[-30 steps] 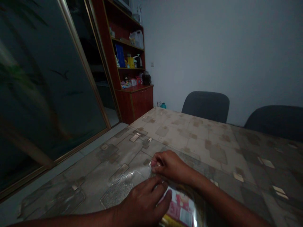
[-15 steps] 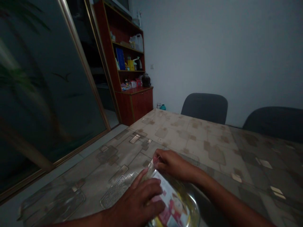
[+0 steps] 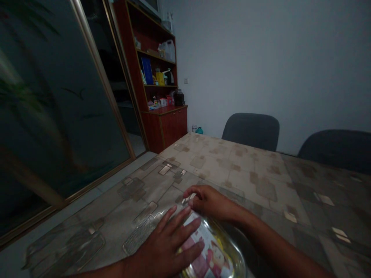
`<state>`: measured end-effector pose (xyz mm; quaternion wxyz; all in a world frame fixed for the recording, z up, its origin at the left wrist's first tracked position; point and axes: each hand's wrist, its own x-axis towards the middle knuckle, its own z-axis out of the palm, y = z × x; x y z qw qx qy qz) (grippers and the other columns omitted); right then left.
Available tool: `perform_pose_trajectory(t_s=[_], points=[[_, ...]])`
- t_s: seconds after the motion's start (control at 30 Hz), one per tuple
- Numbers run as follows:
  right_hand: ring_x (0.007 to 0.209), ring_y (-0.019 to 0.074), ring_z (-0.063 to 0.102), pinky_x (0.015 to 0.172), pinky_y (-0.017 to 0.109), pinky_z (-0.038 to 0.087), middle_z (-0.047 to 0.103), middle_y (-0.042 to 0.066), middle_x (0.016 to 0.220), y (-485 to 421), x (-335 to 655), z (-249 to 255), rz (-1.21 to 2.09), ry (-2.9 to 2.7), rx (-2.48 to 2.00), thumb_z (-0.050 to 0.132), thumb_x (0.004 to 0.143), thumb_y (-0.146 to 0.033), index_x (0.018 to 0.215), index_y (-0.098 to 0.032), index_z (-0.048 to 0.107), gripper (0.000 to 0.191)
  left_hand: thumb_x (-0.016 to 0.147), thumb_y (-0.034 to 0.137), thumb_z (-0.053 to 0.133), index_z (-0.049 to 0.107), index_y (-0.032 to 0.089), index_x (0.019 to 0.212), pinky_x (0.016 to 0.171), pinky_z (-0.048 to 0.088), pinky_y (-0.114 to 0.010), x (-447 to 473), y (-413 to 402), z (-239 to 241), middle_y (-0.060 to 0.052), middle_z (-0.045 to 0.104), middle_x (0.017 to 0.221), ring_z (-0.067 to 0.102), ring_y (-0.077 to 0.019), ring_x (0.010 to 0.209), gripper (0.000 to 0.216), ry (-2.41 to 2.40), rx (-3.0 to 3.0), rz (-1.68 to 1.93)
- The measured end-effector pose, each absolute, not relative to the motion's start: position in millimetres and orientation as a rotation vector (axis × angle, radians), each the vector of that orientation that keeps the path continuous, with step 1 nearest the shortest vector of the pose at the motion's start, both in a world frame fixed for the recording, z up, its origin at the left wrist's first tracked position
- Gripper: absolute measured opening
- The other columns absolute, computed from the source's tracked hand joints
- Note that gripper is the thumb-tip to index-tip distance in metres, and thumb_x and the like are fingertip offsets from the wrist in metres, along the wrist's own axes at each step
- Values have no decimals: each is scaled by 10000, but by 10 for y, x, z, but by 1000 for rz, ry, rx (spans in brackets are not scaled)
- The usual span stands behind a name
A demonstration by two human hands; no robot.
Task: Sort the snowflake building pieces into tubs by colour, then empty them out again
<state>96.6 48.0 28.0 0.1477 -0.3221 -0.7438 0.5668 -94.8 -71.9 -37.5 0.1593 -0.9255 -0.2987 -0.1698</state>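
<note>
A clear, shiny-rimmed container [image 3: 238,258] rests on the table near its front. Its top carries a printed label [image 3: 213,251] with a cartoon figure, and yellow shows through the sides. My left hand [image 3: 174,243] lies flat across the label, fingers spread. At the container's far corner is my right hand [image 3: 207,199], its index finger curved over and apart from the thumb. I make out nothing held between them. Part of the far edge is hidden behind the fingers, and the container's near end runs out of the picture.
A patterned cloth covers the table [image 3: 214,158]. Two dark chairs [image 3: 251,131] [image 3: 336,148] stand along its far side. A reddish wooden cabinet [image 3: 171,125] with filled shelves is at the back, beside a sliding glass door [image 3: 72,116]. A teal container [image 3: 199,131] shows beyond the table's corner.
My right index finger and thumb, pinched at the container's corner before, have come apart. My left hand's fingers have spread and straightened on the label.
</note>
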Motion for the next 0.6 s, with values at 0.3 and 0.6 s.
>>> perform_pose_trajectory(t_s=[0.3, 0.6], points=[[533, 99, 499, 518, 195, 353, 547, -54, 572, 414, 1114, 285, 1443, -2063, -1095, 559, 751, -56, 706, -166, 586, 122, 910, 353, 610, 516, 230, 1325, 1013, 446, -517, -800, -719, -499, -137, 522, 1417, 327, -361, 1399, 443, -915, -2585, -634], [524, 114, 492, 511, 208, 362, 523, -80, 571, 323, 1142, 266, 1402, -1967, -987, 519, 817, -143, 908, -190, 542, 105, 865, 305, 593, 516, 210, 1156, 675, 486, -270, -766, -415, 152, -23, 604, 926, 579, -177, 791, 315, -2078, -2699, -1499]])
